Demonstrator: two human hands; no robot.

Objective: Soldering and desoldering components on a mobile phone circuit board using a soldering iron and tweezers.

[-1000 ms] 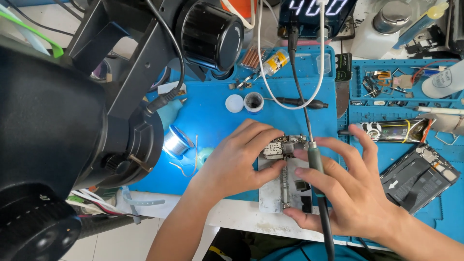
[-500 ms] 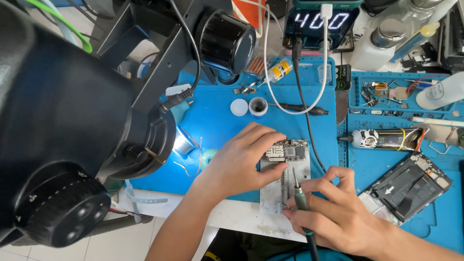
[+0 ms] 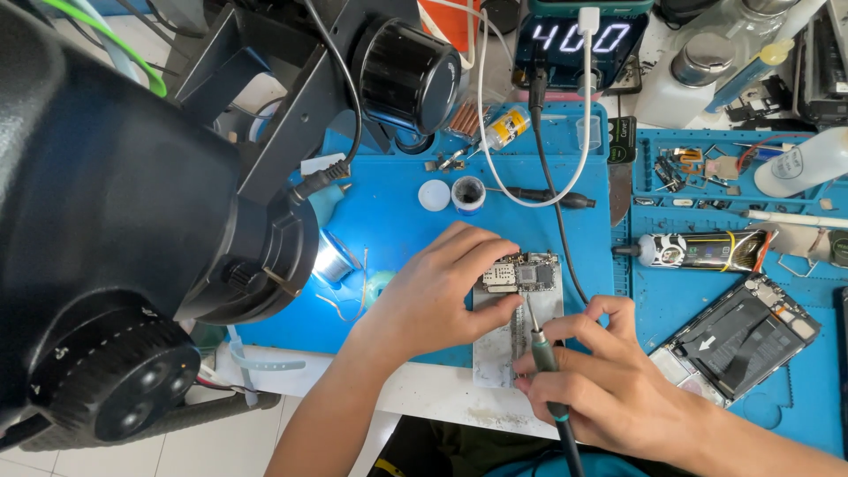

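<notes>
Two hands work over the blue mat on the table: the left hand lies spread, fingertips pinning the circuit board on its metal plate, while the right hand pinches a soldering iron, tip touching the board.

Left hand flat, right hand seemingly pinched

Circuit board sits on a metal plate at the mat's near edge. Left hand rests on the board's left side; right hand just right of the plate, holding a soldering iron, tip at the board. Microscope far left. Opened phone right. Two small jars behind the board.
</notes>
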